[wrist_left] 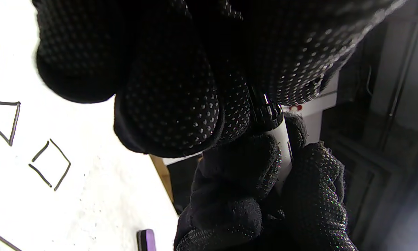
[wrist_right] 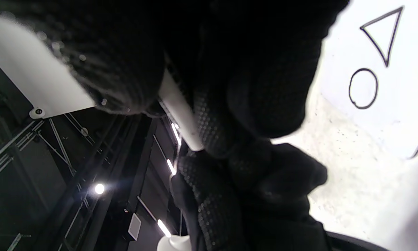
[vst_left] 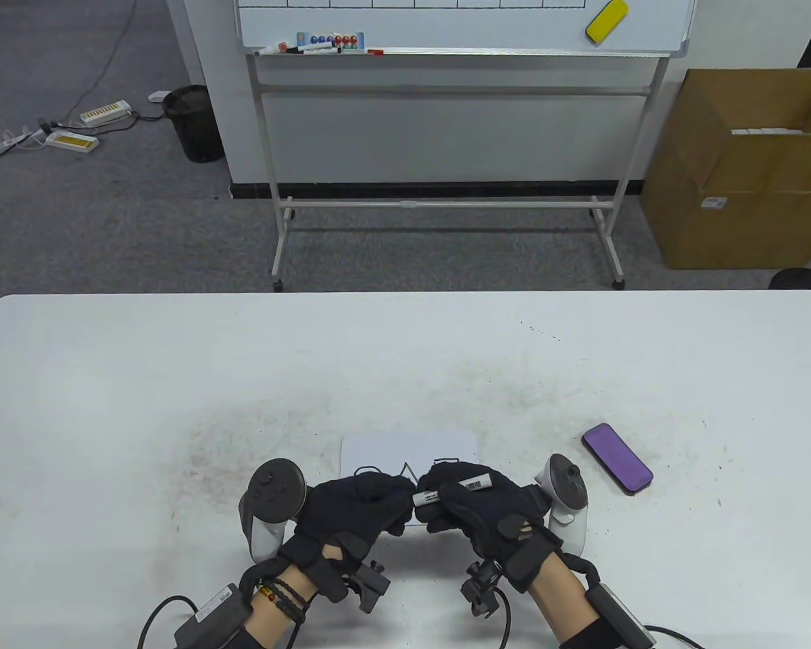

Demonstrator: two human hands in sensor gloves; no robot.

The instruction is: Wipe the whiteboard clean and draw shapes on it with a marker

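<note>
Three shapes are seen drawn on the small whiteboard (vst_left: 409,451): a circle (wrist_right: 363,88), a triangle (wrist_right: 383,34) and a square (wrist_left: 49,164), the square's outline left with gaps at its corners. No old marks are seen on the bare part of the board, so the wiping step is judged done, and the drawing largely done.

The marker (vst_left: 451,491) is held just in front of the board's near edge, gripped by both hands. The right hand (vst_left: 476,510) is curled round the white barrel, label up. The fingers (wrist_left: 181,104) of the left hand (vst_left: 355,503) are closed over the marker's black end, where a ribbed collar shows in the left wrist view. Capping or uncapping is judged to be in hand; which one cannot be told.

The purple eraser (vst_left: 617,458) lies on the surface, beyond and to the right of the right hand's fingers, apart from them.

Remaining, as judged: closing the square's corners if wanted, and setting the marker down.
</note>
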